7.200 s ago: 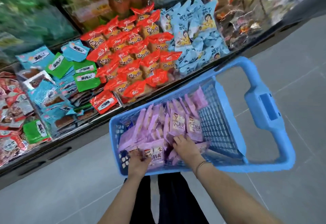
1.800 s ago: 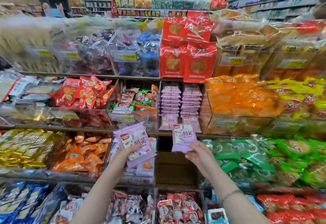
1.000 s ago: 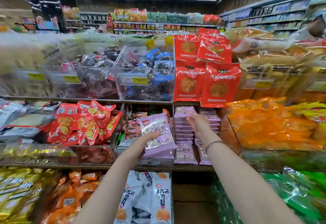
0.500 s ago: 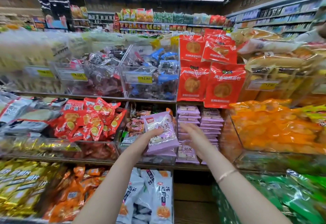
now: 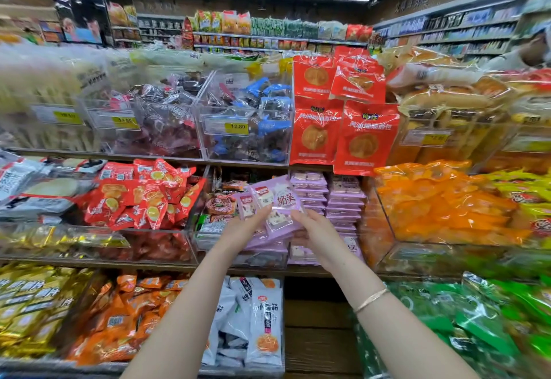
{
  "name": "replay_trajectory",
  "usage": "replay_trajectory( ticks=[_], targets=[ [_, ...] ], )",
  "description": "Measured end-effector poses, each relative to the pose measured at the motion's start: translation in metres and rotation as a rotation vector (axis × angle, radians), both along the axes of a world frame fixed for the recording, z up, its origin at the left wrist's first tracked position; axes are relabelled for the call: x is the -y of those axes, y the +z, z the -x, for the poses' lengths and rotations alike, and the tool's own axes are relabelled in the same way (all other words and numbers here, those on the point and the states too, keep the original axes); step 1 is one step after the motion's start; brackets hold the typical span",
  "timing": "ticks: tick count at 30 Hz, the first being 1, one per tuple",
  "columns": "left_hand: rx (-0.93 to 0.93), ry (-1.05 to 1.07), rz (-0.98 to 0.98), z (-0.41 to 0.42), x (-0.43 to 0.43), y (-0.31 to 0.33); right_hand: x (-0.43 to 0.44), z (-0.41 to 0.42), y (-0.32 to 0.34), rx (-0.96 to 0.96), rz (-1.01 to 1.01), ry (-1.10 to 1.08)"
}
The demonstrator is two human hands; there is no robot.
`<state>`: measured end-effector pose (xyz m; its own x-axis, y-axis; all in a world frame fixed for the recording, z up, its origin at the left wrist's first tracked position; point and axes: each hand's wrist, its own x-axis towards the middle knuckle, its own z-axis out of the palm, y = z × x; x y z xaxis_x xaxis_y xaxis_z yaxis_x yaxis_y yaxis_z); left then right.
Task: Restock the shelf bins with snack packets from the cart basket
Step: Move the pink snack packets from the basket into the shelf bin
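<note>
**Caller:** What is in view?

**Operator:** I am watching a snack aisle through the head camera. Two bare hands reach forward to the middle shelf [image 5: 134, 263]. The left hand [image 5: 243, 229] holds a small fanned stack of lilac plastic snack packets with white lettering [image 5: 275, 207] from below. Its fingers are curled under the stack.

**Caller:** And the other hand?

**Operator:** The right hand [image 5: 317, 237] is at the stack's lower right corner, with its thumb touching the front packet. Its fingers are hidden behind the stack, so I cannot tell whether it is pinching a packet.

**Caller:** Where do the packets belong?

**Operator:** Just behind and to the right of the held stack is a clear plastic shelf bin [image 5: 298, 259]. In it stand two neat columns of matching lilac packets [image 5: 328, 196]. The held stack is in the air in front of them.

**Caller:** How far along is the job?

**Operator:** I judge this is partway through one trip. The bin looks fairly full, but this handful is not yet placed. The cart basket is out of view, so I cannot say how much stock is left in it.
</note>
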<state>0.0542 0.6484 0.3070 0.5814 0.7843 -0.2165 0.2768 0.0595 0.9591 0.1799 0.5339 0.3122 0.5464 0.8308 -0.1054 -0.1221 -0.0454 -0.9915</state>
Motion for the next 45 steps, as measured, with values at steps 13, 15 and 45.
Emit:
replay_trajectory(
  ticks=[13, 15, 45],
  targets=[
    [-0.014, -0.010, 0.035, 0.001, -0.003, -0.003, 0.010, -0.092, -0.020, -0.464, -0.148, -0.558],
    [-0.012, -0.007, 0.042, 0.000, -0.004, -0.004, 0.002, -0.107, -0.016, -0.466, -0.130, -0.584],
    [-0.003, 0.027, 0.008, -0.004, 0.003, 0.000, -0.012, 0.003, -0.017, 0.409, 0.160, 0.045]
  ],
)
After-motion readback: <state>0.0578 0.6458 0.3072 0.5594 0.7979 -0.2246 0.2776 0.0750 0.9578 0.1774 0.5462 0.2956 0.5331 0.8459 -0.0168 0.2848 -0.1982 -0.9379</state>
